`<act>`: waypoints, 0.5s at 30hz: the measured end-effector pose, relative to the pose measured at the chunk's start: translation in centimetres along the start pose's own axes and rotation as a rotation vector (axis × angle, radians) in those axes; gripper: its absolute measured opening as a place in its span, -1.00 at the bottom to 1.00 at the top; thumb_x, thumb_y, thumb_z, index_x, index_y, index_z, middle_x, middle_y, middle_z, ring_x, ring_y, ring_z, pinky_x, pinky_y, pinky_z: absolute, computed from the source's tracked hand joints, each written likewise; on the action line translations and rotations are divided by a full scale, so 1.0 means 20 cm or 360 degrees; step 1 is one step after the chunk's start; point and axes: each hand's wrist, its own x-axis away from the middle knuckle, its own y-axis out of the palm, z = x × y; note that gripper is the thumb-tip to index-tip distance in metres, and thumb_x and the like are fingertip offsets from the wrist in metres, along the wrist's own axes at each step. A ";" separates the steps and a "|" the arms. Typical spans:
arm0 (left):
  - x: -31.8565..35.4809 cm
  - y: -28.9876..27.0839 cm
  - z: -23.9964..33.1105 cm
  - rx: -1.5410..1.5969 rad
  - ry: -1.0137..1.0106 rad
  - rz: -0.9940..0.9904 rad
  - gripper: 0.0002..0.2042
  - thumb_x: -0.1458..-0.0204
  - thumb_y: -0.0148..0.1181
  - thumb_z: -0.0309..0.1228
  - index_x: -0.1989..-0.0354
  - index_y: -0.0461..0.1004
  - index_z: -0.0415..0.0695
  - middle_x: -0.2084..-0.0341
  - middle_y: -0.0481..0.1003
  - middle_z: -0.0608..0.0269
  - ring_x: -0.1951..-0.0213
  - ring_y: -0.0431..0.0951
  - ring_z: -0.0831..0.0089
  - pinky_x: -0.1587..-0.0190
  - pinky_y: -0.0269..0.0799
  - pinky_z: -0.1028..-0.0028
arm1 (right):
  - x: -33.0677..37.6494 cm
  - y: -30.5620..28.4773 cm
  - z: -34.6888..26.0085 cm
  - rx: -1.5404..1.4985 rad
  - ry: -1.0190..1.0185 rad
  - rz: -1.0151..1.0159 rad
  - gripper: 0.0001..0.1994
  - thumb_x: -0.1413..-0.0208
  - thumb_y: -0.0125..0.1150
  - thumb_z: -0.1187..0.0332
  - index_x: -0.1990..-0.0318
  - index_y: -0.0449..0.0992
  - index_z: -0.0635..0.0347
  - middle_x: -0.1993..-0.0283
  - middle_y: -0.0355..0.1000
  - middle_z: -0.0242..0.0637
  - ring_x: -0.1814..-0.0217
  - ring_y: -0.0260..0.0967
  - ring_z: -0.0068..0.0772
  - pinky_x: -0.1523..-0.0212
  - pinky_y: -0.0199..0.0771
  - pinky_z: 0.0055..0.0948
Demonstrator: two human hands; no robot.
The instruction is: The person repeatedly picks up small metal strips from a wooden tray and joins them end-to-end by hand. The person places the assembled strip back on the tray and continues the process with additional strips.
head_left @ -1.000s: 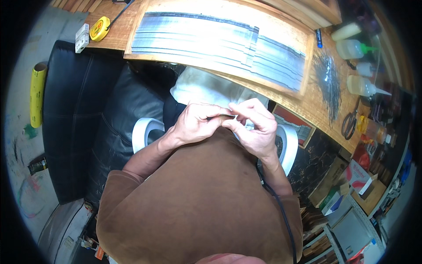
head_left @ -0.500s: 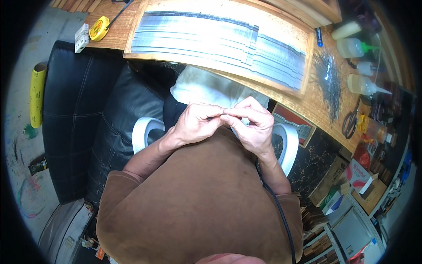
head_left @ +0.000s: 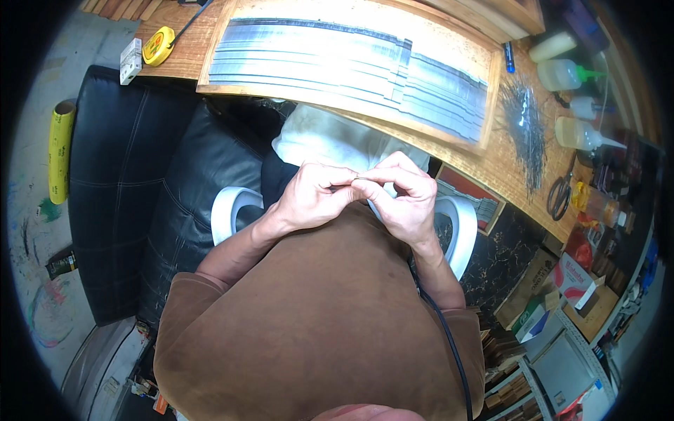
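My left hand (head_left: 316, 196) and my right hand (head_left: 401, 200) meet in front of my chest, thumbs and forefingers pinched together at the tips. Whatever sits between the fingertips is too small to make out. Both hands are above my lap, short of the table's front edge. Beyond them lies a shallow wooden tray (head_left: 205, 77) with rows of thin dark grey strips (head_left: 302, 52) in it. To the tray's right, a loose pile of fine dark wires or strips (head_left: 525, 133) is spread over the wooden table (head_left: 491, 168).
Black-handled scissors (head_left: 560, 196), a blue marker (head_left: 509, 59) and squeeze bottles (head_left: 577, 133) stand or lie at the table's right. A yellow tape measure (head_left: 159, 46) and a small white box (head_left: 130, 62) sit at its left. A black leather seat (head_left: 119, 182) is on my left.
My right hand's fingers have shifted very slightly, still pinched against the left fingertips. Everything else looks the same.
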 end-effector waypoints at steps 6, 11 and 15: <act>0.00 0.01 -0.01 0.0066 0.0001 0.0030 -0.91 -0.18 0.41 -0.51 0.29 0.70 -0.30 0.59 0.57 0.10 0.57 0.49 0.50 0.48 0.36 0.44 | -0.01 0.00 0.01 0.0014 -0.0027 -0.0013 -0.82 -0.02 0.57 0.61 0.20 0.80 0.23 0.34 0.56 -0.34 0.35 0.49 -0.57 0.30 0.47 -0.56; 0.00 0.00 -0.01 0.0001 0.0040 0.0008 -0.91 -0.17 0.41 -0.51 0.25 0.72 -0.29 0.56 0.60 0.09 0.56 0.52 0.46 0.47 0.39 0.45 | -0.01 0.00 0.00 0.0001 -0.0039 -0.0011 -0.82 -0.01 0.57 0.61 0.20 0.80 0.23 0.33 0.56 -0.33 0.34 0.49 -0.56 0.30 0.48 -0.56; 0.00 0.01 -0.02 -0.0066 0.0179 0.0088 -0.88 -0.15 0.42 -0.52 0.17 0.73 -0.27 0.52 0.64 0.07 0.54 0.59 0.40 0.44 0.44 0.44 | -0.01 0.00 -0.01 0.0021 -0.0089 -0.0030 -0.81 0.00 0.57 0.62 0.20 0.79 0.24 0.32 0.55 -0.32 0.33 0.50 -0.55 0.29 0.49 -0.55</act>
